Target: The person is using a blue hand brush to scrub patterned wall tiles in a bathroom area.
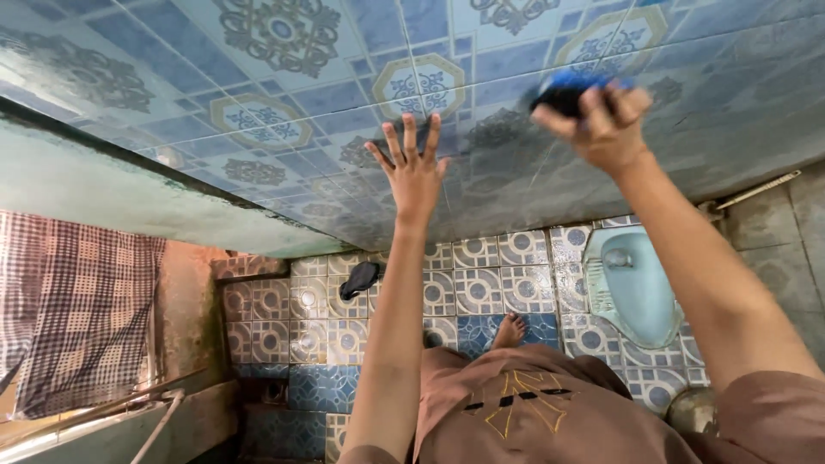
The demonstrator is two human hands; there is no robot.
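My right hand (606, 125) grips a blue scrubbing brush (569, 88) and presses it against the blue patterned wall tiles (284, 129) at the upper right; the brush is blurred. My left hand (412, 172) lies flat on the same wall with its fingers spread, a little lower and to the left of the brush. The tiles around the brush look dull and streaked.
A pale blue squat toilet (632, 288) is set in the patterned floor tiles (481, 288) at the right. A dark sandal (359, 278) lies near the wall's foot. A checked cloth (73, 309) hangs at the left. My bare foot (510, 330) stands on the floor.
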